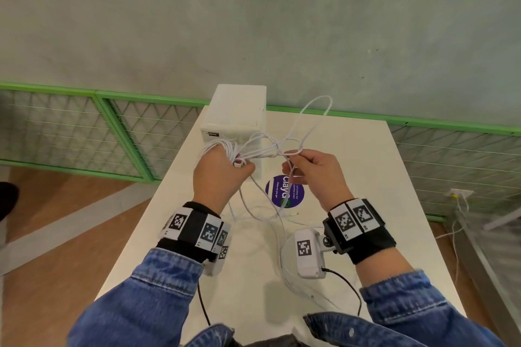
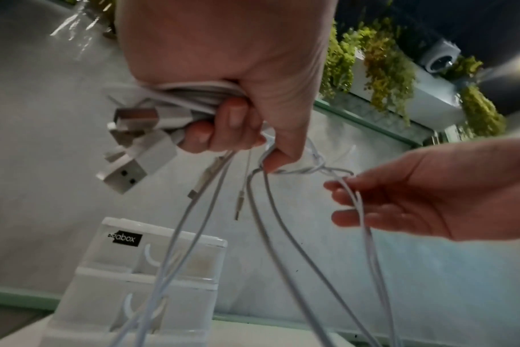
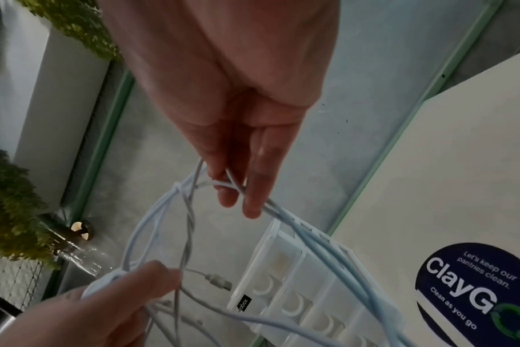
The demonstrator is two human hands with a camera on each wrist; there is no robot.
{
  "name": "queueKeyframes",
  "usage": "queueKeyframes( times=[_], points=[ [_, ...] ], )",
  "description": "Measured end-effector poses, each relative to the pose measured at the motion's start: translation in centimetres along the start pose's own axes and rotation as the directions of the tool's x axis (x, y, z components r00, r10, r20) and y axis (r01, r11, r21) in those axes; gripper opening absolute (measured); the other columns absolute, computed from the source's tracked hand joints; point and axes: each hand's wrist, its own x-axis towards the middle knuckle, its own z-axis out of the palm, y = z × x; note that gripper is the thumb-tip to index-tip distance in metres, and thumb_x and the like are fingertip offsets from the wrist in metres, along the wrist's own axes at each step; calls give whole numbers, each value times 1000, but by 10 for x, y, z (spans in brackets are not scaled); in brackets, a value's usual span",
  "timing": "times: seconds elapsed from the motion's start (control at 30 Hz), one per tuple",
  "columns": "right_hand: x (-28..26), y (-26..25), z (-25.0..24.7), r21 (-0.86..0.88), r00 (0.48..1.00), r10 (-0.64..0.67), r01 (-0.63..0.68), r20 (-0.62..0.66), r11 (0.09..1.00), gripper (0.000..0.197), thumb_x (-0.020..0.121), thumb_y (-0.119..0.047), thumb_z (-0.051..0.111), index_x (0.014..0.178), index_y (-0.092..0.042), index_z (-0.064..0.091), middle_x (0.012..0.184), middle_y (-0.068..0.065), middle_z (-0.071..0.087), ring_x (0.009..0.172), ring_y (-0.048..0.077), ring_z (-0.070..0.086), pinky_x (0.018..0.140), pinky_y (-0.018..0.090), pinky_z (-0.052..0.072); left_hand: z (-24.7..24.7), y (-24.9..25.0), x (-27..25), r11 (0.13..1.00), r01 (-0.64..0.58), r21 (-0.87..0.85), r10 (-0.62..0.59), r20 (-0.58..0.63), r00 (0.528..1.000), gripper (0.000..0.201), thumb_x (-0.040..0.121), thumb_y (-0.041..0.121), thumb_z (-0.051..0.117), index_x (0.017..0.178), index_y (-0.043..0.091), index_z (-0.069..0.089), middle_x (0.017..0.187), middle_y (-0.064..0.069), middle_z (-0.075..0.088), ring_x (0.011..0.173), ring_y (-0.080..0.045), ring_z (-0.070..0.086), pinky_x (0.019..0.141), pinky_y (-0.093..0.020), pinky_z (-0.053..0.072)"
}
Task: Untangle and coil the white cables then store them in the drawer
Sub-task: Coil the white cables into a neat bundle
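Note:
My left hand (image 1: pixel 222 170) (image 2: pixel 232 112) grips a bundle of coiled white cables (image 2: pixel 193 94) with several USB plugs (image 2: pixel 125 173) sticking out of the fist. Twisted strands (image 1: pixel 267 149) run from it to my right hand (image 1: pixel 307 166) (image 3: pixel 241 183), whose fingers pinch a cable loop (image 3: pixel 282 211). One long loop (image 1: pixel 313 113) arcs up behind the hands. More white cable (image 1: pixel 270 217) trails down onto the white table (image 1: pixel 366 177). The white drawer unit (image 1: pixel 236 115) (image 2: pixel 152 281) (image 3: pixel 297 281) stands just behind the hands, its drawers closed.
A round blue sticker (image 1: pixel 284 191) lies on the table under the hands. A green-framed mesh fence (image 1: pixel 84 132) runs behind the table along a grey wall. A floor socket with cables (image 1: pixel 459 197) sits to the right. Wood floor lies at the left.

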Motion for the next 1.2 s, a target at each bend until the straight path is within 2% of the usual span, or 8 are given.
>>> queueKeyframes(
  times=[0.13,0.27,0.4,0.5,0.63,0.77,0.93,1.2],
  points=[
    [-1,-2,-2,-5,1000,9,-9,18,1000,13,91,-10,56,89,-7,68,65,8,62,54,12,60,51,22,48,4,-3,0,980,-32,197,37,-23,999,34,76,29,67,68,9,41,61,0,39,64,-23,45,56,-29,30],
    [1,0,-15,24,994,49,-52,99,998,17,93,-14,55,91,-4,68,53,0,36,45,9,30,40,14,26,0,-9,3,952,-75,296,94,-48,994,35,79,26,66,64,11,38,54,6,32,59,-21,40,55,-27,25],
    [-3,3,-30,-377,973,179,-112,148,920,42,87,-45,59,66,-10,68,47,-3,39,44,9,34,49,17,31,-4,-12,8,941,-89,326,116,-64,991,35,80,28,69,68,9,42,57,2,37,60,-23,42,57,-29,29],
    [-2,14,-38,-533,966,213,-104,147,840,45,79,-48,67,54,-13,54,60,8,55,59,15,47,61,26,37,-4,-15,9,945,-80,318,108,-72,992,34,79,27,69,68,8,43,55,3,36,60,-23,42,56,-29,29],
    [-2,22,-48,-287,966,165,-103,199,952,19,82,-19,70,68,-11,61,60,3,58,60,13,55,73,34,51,-6,-22,12,958,-25,285,53,-93,994,35,79,28,68,68,7,42,55,4,32,60,-24,42,57,-30,28],
    [0,27,-49,-452,978,81,15,192,892,26,81,4,61,68,-17,56,65,-4,57,62,7,55,67,22,46,-4,-21,11,969,-6,247,32,-101,994,35,79,27,68,68,6,42,57,1,36,63,-25,42,57,-30,29],
    [5,31,-53,-274,1000,19,-13,21,962,14,86,-3,61,79,-15,64,78,8,65,70,27,69,61,30,56,-5,-22,11,962,-18,271,44,-90,995,47,78,28,68,58,15,28,54,3,32,59,-25,39,55,-29,25],
    [4,18,-46,38,995,9,-6,-104,999,8,84,-5,66,91,-8,68,77,10,68,65,22,70,58,24,56,-4,-26,10,971,-8,239,33,-104,994,37,79,27,68,67,6,40,56,2,33,62,-25,41,56,-31,28]
  ],
)
